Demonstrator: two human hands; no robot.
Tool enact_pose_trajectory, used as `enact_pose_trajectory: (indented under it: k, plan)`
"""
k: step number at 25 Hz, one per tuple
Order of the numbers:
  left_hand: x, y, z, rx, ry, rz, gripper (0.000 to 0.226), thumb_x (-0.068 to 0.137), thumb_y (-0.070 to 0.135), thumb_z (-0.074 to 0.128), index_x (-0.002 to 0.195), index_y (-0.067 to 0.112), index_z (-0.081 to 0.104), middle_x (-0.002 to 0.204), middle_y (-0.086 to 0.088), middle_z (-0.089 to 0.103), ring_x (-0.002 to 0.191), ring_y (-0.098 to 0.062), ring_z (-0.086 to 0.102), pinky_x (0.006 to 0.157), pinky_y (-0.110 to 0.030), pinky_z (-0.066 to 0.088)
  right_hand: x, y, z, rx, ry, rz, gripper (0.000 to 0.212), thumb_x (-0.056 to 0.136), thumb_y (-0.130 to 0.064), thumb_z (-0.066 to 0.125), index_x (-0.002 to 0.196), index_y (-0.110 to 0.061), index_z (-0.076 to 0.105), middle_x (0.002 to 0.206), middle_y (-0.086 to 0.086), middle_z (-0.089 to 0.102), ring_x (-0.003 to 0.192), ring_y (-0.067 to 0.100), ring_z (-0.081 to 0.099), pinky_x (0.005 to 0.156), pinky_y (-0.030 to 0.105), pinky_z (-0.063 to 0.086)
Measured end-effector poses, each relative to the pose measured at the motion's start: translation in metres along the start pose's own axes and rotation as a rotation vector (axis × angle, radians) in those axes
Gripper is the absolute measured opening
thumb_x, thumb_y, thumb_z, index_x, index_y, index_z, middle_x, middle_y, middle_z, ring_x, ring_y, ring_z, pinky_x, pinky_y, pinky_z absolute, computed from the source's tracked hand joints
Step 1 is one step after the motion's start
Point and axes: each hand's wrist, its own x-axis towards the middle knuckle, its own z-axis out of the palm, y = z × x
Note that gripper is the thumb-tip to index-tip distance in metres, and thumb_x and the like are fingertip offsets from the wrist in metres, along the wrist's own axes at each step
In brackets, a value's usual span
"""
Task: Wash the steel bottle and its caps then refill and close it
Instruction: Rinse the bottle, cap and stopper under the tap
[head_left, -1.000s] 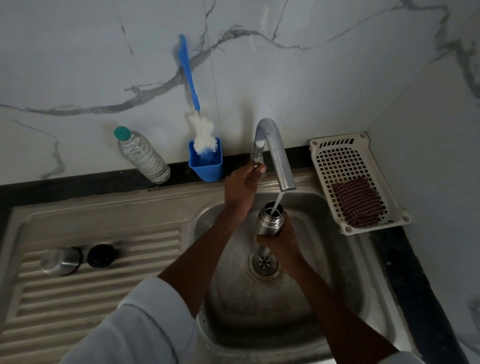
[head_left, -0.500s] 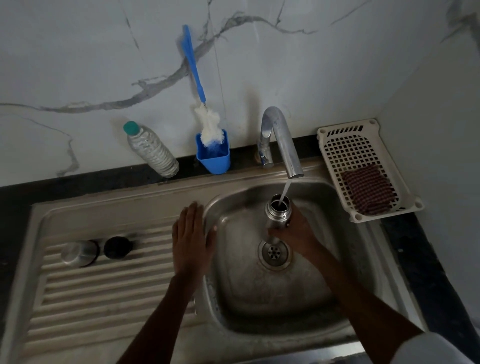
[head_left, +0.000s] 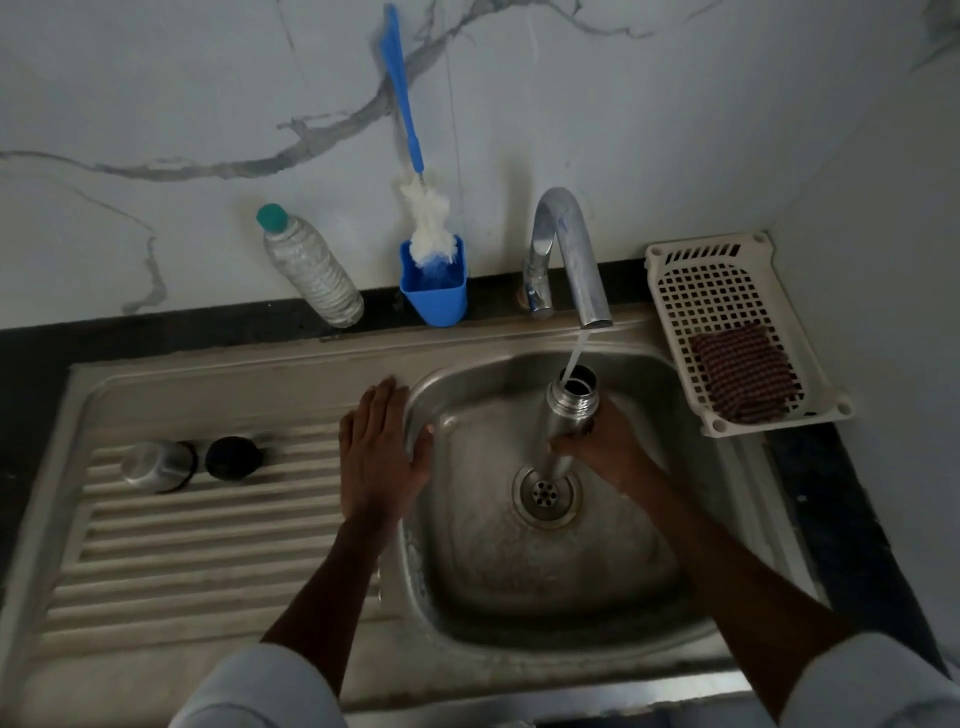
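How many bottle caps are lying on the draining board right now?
2. A steel cap lies at the left of the ribbed draining board, and a black cap sits just to its right, next to it. No others show.

Brushed-metal bottle (head_left: 563, 415) and sink (head_left: 519, 582); perforated plastic basket (head_left: 675, 270); glossy marble wall (head_left: 208, 104).

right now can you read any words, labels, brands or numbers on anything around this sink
None can be read.
Steel bottle in the right hand: bare metal, no marking visible.
Plastic bottle with the green cap: no label visible.
Steel cap and black cap: blurred, no text shows.
Blue brush holder, basket, tap: plain.
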Motion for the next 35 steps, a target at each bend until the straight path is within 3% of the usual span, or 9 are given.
enact_pose_trajectory:
  k: [3, 7, 11, 16, 22, 25, 28, 32, 35]
  plan:
    - [0.001, 0.001, 0.002, -0.004, -0.003, -0.013, 0.063, 0.102, 0.051, 0.050, 0.156, 0.019, 0.042, 0.168, -0.004, 0.034, 0.154, -0.028, 0.032, 0.122, -0.054, 0.031, 0.002, -0.003, 0.001, -0.035, -0.080, -0.033, 0.080, 0.060, 0.005, 0.090, 0.124, -0.033, 0.060, 0.110, -0.015, 0.073, 0.109, 0.006, 0.067, 0.094, 0.027, 0.052]
    - [-0.001, 0.001, 0.001, -0.014, 0.003, -0.018, 0.062, 0.103, 0.048, 0.051, 0.157, 0.019, 0.041, 0.169, -0.004, 0.033, 0.155, -0.028, 0.032, 0.123, -0.055, 0.030, -0.009, -0.011, 0.008, 0.111, -0.053, 0.040, 0.077, 0.062, 0.003, 0.091, 0.127, -0.025, 0.062, 0.118, -0.002, 0.073, 0.113, 0.022, 0.068, 0.096, 0.045, 0.056]
    - [-0.002, 0.001, 0.002, -0.041, 0.018, -0.040, 0.058, 0.108, 0.054, 0.038, 0.157, 0.021, 0.041, 0.168, -0.001, 0.034, 0.156, -0.024, 0.030, 0.125, -0.053, 0.028, -0.017, -0.025, 0.010, 0.579, -0.058, 0.455, 0.046, 0.075, -0.026, 0.086, 0.117, -0.024, 0.067, 0.117, 0.009, 0.072, 0.100, 0.027, 0.069, 0.080, 0.042, 0.054]
    - [-0.002, 0.003, 0.002, -0.045, 0.030, -0.046, 0.057, 0.109, 0.052, 0.037, 0.158, 0.022, 0.040, 0.169, 0.000, 0.034, 0.157, -0.023, 0.028, 0.126, -0.052, 0.027, -0.020, -0.025, 0.021, 1.181, 0.024, 0.643, 0.058, 0.081, -0.044, 0.080, 0.127, -0.013, 0.062, 0.125, 0.020, 0.068, 0.119, 0.041, 0.061, 0.105, 0.056, 0.047]
    - [0.000, 0.001, 0.003, -0.031, 0.037, -0.047, 0.058, 0.106, 0.051, 0.039, 0.156, 0.021, 0.043, 0.167, 0.000, 0.036, 0.155, -0.023, 0.031, 0.124, -0.051, 0.029, -0.011, -0.020, 0.032, 1.534, 0.157, 0.731, 0.069, 0.085, -0.050, 0.072, 0.136, -0.006, 0.057, 0.126, 0.022, 0.062, 0.102, 0.036, 0.062, 0.072, 0.041, 0.054]
    - [0.000, 0.001, 0.004, -0.034, 0.036, -0.051, 0.057, 0.106, 0.048, 0.043, 0.157, 0.021, 0.043, 0.168, 0.000, 0.036, 0.155, -0.023, 0.031, 0.123, -0.052, 0.030, -0.007, -0.014, 0.029, 1.647, 0.188, 0.764, 0.073, 0.088, -0.053, 0.068, 0.142, -0.005, 0.054, 0.116, 0.024, 0.065, 0.093, 0.034, 0.065, 0.067, 0.038, 0.056]
    - [0.000, -0.001, 0.005, -0.029, 0.053, -0.038, 0.055, 0.107, 0.045, 0.048, 0.156, 0.021, 0.043, 0.167, 0.000, 0.036, 0.155, -0.023, 0.033, 0.122, -0.052, 0.032, -0.007, -0.017, 0.030, 1.671, 0.170, 0.744, 0.074, 0.089, -0.052, 0.070, 0.140, 0.000, 0.055, 0.119, 0.027, 0.066, 0.098, 0.037, 0.067, 0.062, 0.040, 0.062]
    - [0.000, 0.001, 0.006, -0.024, 0.045, -0.054, 0.056, 0.107, 0.045, 0.049, 0.156, 0.021, 0.043, 0.168, 0.000, 0.036, 0.155, -0.022, 0.032, 0.123, -0.052, 0.032, -0.012, -0.020, 0.034, 1.545, 0.133, 0.690, 0.069, 0.088, -0.048, 0.074, 0.134, 0.001, 0.059, 0.122, 0.028, 0.068, 0.107, 0.041, 0.068, 0.071, 0.050, 0.065]
    - [0.000, 0.000, 0.006, -0.024, 0.058, -0.042, 0.055, 0.106, 0.044, 0.051, 0.155, 0.020, 0.044, 0.167, 0.000, 0.037, 0.155, -0.023, 0.033, 0.123, -0.050, 0.031, -0.009, -0.029, 0.033, 1.673, 0.123, 0.679, 0.069, 0.090, -0.045, 0.074, 0.137, 0.003, 0.057, 0.120, 0.032, 0.069, 0.109, 0.041, 0.068, 0.075, 0.051, 0.064]
